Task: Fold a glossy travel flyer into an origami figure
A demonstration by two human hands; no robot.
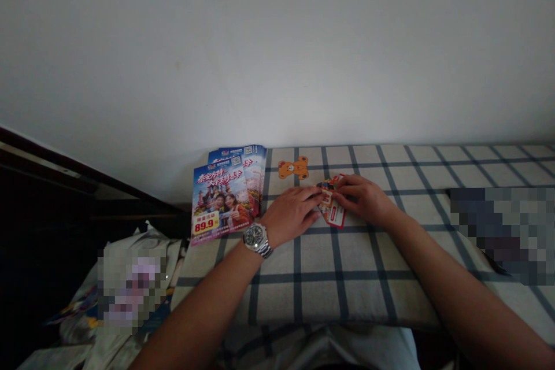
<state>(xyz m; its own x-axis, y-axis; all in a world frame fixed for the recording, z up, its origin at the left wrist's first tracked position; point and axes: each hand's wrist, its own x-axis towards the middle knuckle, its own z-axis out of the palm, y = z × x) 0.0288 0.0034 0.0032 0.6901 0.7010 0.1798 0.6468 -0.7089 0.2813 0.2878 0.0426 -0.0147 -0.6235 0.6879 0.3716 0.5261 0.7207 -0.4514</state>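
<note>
A small folded paper leaflet (336, 217), red-edged with colourful print, lies on the checked cloth between my hands. My left hand (291, 214), with a metal watch (256, 239) on its wrist, holds the leaflet's left side down with its fingertips. From the other side, my right hand (364, 199) pinches the paper with bent fingers near its upper edge. Fingers cover parts of the leaflet, so its full folded shape is hidden. Just beyond the left hand lies an orange bear-shaped figure (293, 167), flat on the cloth or printed on it.
A stack of blue and pink flyers (221, 196) lies fanned at the left, by the wall (303, 58). The checked cloth (321, 295) covers the surface. A dark, blurred-out item (485, 225) is at the right. Crumpled bags (78, 324) sit lower left.
</note>
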